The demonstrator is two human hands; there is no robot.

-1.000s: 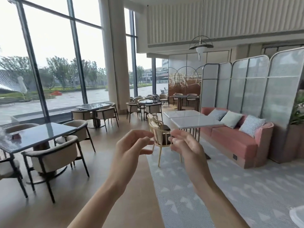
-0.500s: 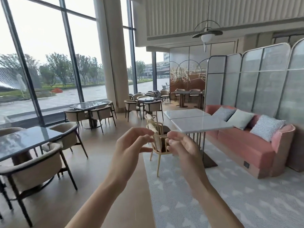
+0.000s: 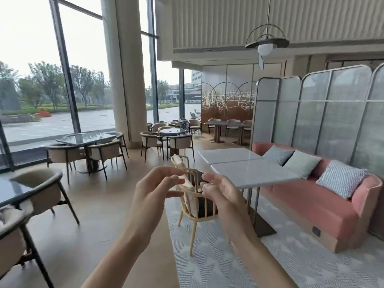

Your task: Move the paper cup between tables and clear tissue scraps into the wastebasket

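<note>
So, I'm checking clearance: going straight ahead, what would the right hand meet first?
Probably the pale wooden chair beside the white square table; the right hand overlaps it, though depth is unclear.

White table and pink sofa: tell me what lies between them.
Nothing: in the head view the white table reaches toward the pink sofa, with only bare patterned rug below the gap.

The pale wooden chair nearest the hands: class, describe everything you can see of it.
The pale wooden chair has a light slatted frame, a curved spindle back, slim splayed legs and a dark seat, with a pale cushion leaning against its back. It stands upright at the edge of the patterned grey rug, facing the white table, partly hidden behind both hands.
</note>
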